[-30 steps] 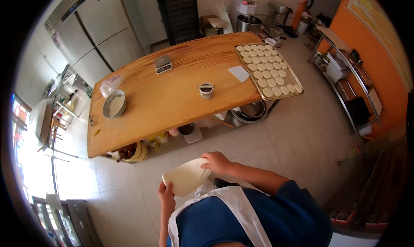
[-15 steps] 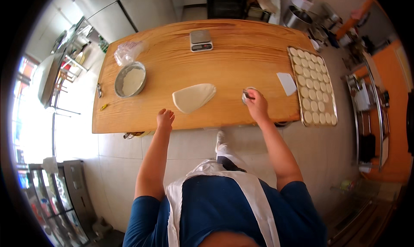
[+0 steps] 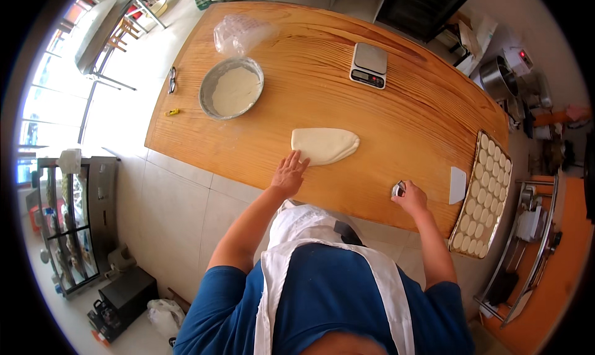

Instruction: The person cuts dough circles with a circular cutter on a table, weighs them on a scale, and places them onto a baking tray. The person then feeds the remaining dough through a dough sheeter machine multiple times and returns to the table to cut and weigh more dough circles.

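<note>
A flat, pale piece of dough [image 3: 323,144] lies on the wooden table, straight along its left side and rounded at the right. My left hand [image 3: 290,174] reaches its near left edge, fingers stretched out and fingertips touching the dough. To the right, my right hand [image 3: 410,197] is closed around a small round metal dough cutter [image 3: 398,189], held low at the tabletop. The palm hides part of the cutter. Right of that hand lies a white dough scraper [image 3: 457,185]. Beyond it, a metal tray [image 3: 454,245] carries several rows of round dough pieces.
A metal bowl [image 3: 205,99] with flour or dough inside stands on the left of the wooden table [image 3: 297,76]. Behind it is a clear plastic bag [image 3: 238,35]. A kitchen scale [image 3: 370,66] sits farther back. Glasses [image 3: 172,80] and a small yellow object [image 3: 172,112] lie near the left edge.
My left hand has moved forward and right onto the dough's edge, its fingers now stretched out. The right hand still holds the cutter. The whole view has turned and shifted toward the left.
</note>
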A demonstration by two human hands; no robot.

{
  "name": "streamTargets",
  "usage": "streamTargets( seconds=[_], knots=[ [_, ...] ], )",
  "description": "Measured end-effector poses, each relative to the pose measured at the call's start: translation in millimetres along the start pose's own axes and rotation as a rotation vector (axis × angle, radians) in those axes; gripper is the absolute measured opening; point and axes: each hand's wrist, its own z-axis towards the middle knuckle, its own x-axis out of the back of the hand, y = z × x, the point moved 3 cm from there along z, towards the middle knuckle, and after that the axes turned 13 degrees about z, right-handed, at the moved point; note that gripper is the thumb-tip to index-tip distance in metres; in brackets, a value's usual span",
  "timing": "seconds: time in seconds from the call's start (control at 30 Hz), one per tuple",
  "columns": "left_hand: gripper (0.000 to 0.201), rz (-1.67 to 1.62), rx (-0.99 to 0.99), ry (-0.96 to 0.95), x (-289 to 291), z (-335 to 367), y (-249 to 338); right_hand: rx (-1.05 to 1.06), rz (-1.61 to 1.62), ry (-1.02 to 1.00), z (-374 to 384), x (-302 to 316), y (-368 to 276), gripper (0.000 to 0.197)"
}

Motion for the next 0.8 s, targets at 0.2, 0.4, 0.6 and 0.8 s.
streamTargets(
  seconds=[0.2, 0.4, 0.6, 0.8],
  knots=[
    [0.054, 0.081, -0.319, 0.04, -5.9, 6.3, -31.5, 0.256, 0.41, 0.108, 38.0, -36.5, -136.7, 0.042],
    [0.045, -0.037, -0.501, 0.208, -1.8, 12.6, -51.8, 0.253, 0.271, 0.077, 79.0, -77.4, -214.9, 0.041],
    [0.048, -0.038, -0.561, 0.298, -12.2, 10.9, -55.3, 0.2, 0.212, 0.044, 86.9, -89.9, -226.7, 0.039],
    [0.037, -0.09, -0.575, 0.252, -8.9, 9.1, -53.1, 0.244, 0.053, 0.115, 89.6, -94.2, -228.4, 0.035]
  ],
)
